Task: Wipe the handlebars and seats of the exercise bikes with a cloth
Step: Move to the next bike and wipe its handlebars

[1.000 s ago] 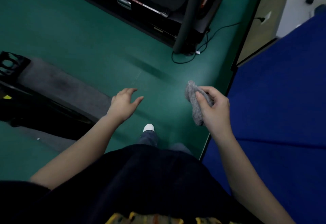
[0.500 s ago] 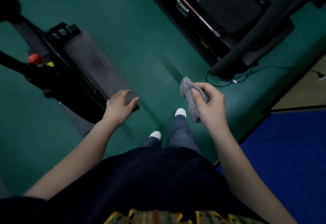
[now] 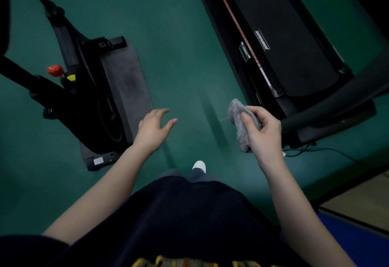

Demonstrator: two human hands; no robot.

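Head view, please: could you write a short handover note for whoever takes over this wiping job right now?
Left hand: open, fingers spread, holding nothing, above the green floor.
Right hand: grips the bunched grey cloth in the air.
Exercise bike: to the left, on its grey mat. A treadmill is to the right.
Done: nothing can be confirmed; the cloth touches no part of the bike.
Left: step to the bike and wipe its handlebars and seat; neither is clearly in view here.
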